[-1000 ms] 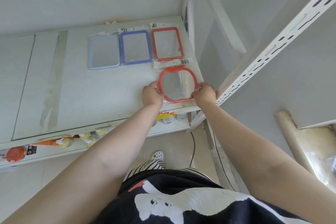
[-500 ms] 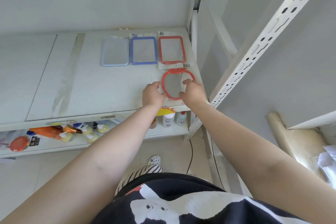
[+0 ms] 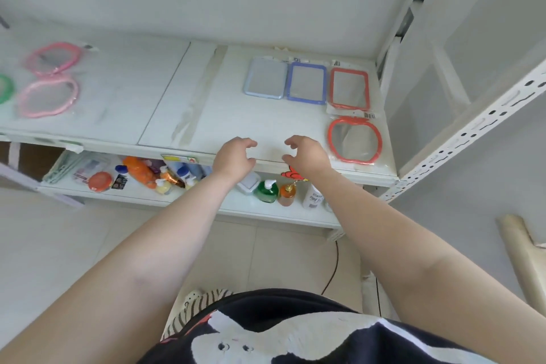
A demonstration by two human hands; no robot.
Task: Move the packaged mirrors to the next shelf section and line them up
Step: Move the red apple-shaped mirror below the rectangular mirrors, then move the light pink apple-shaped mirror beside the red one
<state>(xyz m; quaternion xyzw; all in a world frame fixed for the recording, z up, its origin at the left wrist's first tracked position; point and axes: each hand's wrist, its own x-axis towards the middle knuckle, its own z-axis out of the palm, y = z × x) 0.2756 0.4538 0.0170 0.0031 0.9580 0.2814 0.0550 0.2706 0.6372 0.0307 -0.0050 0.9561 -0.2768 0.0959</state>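
On the right shelf section [image 3: 236, 121] three packaged rectangular mirrors lie in a back row: pale blue [image 3: 266, 78], blue [image 3: 307, 82], red [image 3: 349, 89]. In front of the red one lies a red apple-shaped mirror [image 3: 354, 139]. My left hand [image 3: 235, 156] and right hand [image 3: 305, 154] hover over the shelf's front edge, left of the apple mirror, fingers curled apart, holding nothing. On the left section lie two pink apple-shaped mirrors [image 3: 54, 57] [image 3: 47, 96] and a green one [image 3: 4, 89] at the frame's edge.
A white perforated upright [image 3: 461, 139] stands right of the shelf. The lower shelf [image 3: 177, 201] holds several bottles and packets. A black cable [image 3: 332, 269] runs down to the tiled floor. A pale post [image 3: 526, 248] leans at far right.
Both hands let go of the red apple-shaped mirror and drew back to the left. The view swung left, bringing the left section's pink and green mirrors into sight.
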